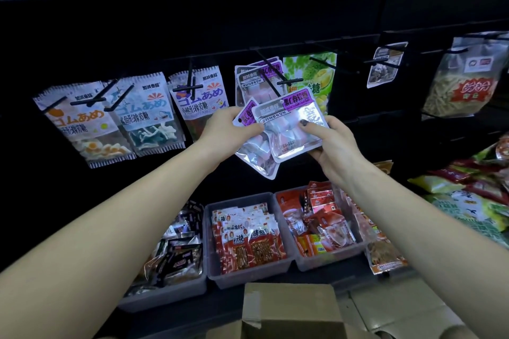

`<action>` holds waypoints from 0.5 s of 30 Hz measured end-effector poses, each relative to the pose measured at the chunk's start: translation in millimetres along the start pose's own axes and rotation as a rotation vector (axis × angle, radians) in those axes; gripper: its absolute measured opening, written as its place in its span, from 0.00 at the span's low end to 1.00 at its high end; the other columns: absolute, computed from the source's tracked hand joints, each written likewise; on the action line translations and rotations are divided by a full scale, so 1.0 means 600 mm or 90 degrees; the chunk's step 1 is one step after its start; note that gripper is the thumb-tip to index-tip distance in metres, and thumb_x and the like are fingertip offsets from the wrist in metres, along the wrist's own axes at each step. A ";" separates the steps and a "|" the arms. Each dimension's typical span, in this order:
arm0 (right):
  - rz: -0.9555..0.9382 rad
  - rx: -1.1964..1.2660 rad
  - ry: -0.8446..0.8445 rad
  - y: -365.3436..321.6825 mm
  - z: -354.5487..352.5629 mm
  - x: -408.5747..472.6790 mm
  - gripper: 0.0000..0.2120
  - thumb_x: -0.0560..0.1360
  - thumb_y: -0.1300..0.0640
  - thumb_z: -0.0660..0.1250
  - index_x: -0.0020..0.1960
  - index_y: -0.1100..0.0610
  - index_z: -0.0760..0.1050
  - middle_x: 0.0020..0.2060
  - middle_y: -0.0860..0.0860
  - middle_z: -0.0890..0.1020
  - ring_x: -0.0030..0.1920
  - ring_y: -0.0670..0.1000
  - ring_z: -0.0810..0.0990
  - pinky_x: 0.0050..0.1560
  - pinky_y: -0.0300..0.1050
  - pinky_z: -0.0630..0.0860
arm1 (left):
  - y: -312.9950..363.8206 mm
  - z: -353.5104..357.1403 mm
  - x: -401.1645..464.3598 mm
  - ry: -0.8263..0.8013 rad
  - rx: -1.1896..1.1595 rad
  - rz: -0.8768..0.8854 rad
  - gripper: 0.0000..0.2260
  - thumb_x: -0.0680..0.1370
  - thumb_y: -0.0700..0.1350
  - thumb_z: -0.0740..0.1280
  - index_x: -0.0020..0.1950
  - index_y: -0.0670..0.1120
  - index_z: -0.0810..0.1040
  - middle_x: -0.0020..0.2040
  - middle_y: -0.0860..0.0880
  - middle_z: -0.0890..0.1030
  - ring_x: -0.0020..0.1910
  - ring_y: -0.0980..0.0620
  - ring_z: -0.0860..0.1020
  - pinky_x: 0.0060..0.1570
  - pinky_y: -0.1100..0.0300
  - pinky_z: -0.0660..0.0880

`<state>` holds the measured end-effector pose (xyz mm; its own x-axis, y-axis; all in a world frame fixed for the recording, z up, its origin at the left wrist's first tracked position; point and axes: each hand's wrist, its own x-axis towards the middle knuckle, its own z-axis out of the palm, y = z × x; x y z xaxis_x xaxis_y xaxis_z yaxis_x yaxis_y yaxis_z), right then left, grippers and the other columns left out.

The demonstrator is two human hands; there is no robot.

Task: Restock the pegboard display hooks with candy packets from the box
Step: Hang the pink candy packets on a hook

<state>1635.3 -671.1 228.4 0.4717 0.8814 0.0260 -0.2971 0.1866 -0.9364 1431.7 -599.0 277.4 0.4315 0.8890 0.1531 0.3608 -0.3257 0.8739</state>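
Note:
I hold a small stack of silver candy packets with purple labels [286, 123] in front of the black pegboard. My left hand [228, 126] grips the stack's left edge. My right hand [334, 143] holds the right side from below, its thumb pressed on the front packet. Just above, the same purple-labelled packets [257, 82] hang on a black hook [272, 78]. The open cardboard box [289, 311] sits at the bottom centre, below my arms.
Gummy packets [110, 118] hang on hooks to the left and a durian candy packet [316, 74] to the right. A large snack bag [465, 82] hangs far right. Grey bins [248, 239] of red snack packets stand below the pegboard. Several bags lie piled at the right.

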 end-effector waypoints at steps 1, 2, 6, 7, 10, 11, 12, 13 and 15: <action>-0.002 0.000 0.001 0.001 0.001 0.002 0.11 0.76 0.63 0.74 0.57 0.59 0.79 0.55 0.58 0.87 0.50 0.55 0.87 0.55 0.55 0.83 | -0.002 0.000 0.001 -0.001 -0.004 -0.002 0.01 0.79 0.47 0.75 0.50 0.53 0.85 0.50 0.51 0.88 0.51 0.49 0.86 0.60 0.47 0.82; -0.005 0.000 0.003 0.001 0.002 0.003 0.11 0.76 0.63 0.74 0.58 0.59 0.79 0.55 0.58 0.87 0.50 0.55 0.87 0.55 0.55 0.83 | -0.002 0.000 0.001 -0.003 -0.009 -0.004 0.01 0.80 0.48 0.75 0.49 0.54 0.85 0.49 0.51 0.88 0.50 0.49 0.86 0.59 0.48 0.82; -0.016 0.009 0.020 0.004 0.004 0.007 0.10 0.76 0.64 0.74 0.57 0.59 0.79 0.51 0.55 0.87 0.48 0.53 0.87 0.51 0.51 0.83 | -0.005 -0.003 0.004 -0.009 -0.018 -0.005 0.02 0.79 0.49 0.75 0.49 0.53 0.86 0.48 0.52 0.88 0.51 0.48 0.86 0.61 0.47 0.82; -0.017 0.010 0.022 0.005 0.004 0.008 0.10 0.76 0.64 0.73 0.57 0.59 0.79 0.50 0.55 0.87 0.48 0.53 0.87 0.52 0.52 0.83 | -0.006 -0.002 0.005 -0.009 -0.016 -0.004 0.03 0.79 0.50 0.75 0.50 0.52 0.86 0.48 0.51 0.88 0.52 0.47 0.86 0.61 0.45 0.81; -0.016 0.006 0.023 0.008 0.003 0.009 0.10 0.76 0.64 0.73 0.57 0.59 0.79 0.50 0.55 0.87 0.48 0.54 0.87 0.55 0.53 0.82 | -0.008 -0.001 0.007 -0.004 -0.005 -0.002 0.04 0.79 0.50 0.75 0.50 0.51 0.87 0.49 0.51 0.88 0.52 0.46 0.86 0.62 0.45 0.81; -0.017 0.006 0.023 0.010 0.004 0.010 0.10 0.76 0.64 0.74 0.56 0.59 0.79 0.50 0.55 0.87 0.48 0.54 0.87 0.55 0.53 0.82 | -0.010 0.000 0.009 -0.002 -0.004 -0.001 0.03 0.79 0.50 0.75 0.50 0.52 0.87 0.49 0.51 0.88 0.52 0.46 0.86 0.61 0.45 0.81; -0.017 0.005 0.024 0.011 0.004 0.011 0.10 0.76 0.63 0.74 0.56 0.59 0.79 0.49 0.55 0.87 0.48 0.54 0.87 0.55 0.53 0.82 | -0.011 0.000 0.010 -0.001 -0.003 -0.002 0.02 0.79 0.50 0.75 0.49 0.53 0.86 0.49 0.50 0.88 0.52 0.46 0.86 0.61 0.45 0.81; -0.018 0.006 0.025 0.013 0.004 0.013 0.09 0.76 0.63 0.74 0.56 0.58 0.79 0.49 0.54 0.87 0.47 0.53 0.87 0.54 0.53 0.83 | -0.013 -0.001 0.011 0.000 -0.004 -0.002 0.02 0.79 0.50 0.75 0.49 0.53 0.86 0.49 0.50 0.88 0.52 0.45 0.86 0.61 0.45 0.81; -0.016 0.007 0.026 0.016 0.006 0.014 0.09 0.76 0.63 0.74 0.56 0.59 0.79 0.49 0.54 0.87 0.47 0.53 0.87 0.51 0.50 0.82 | -0.018 -0.002 0.015 0.005 -0.003 -0.003 0.03 0.79 0.50 0.75 0.49 0.52 0.86 0.49 0.49 0.88 0.52 0.43 0.86 0.59 0.45 0.82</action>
<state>1633.4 -660.3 220.6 0.5127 0.8578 0.0355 -0.2932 0.2138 -0.9318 1430.6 -587.3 269.7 0.4241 0.8926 0.1527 0.3589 -0.3205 0.8766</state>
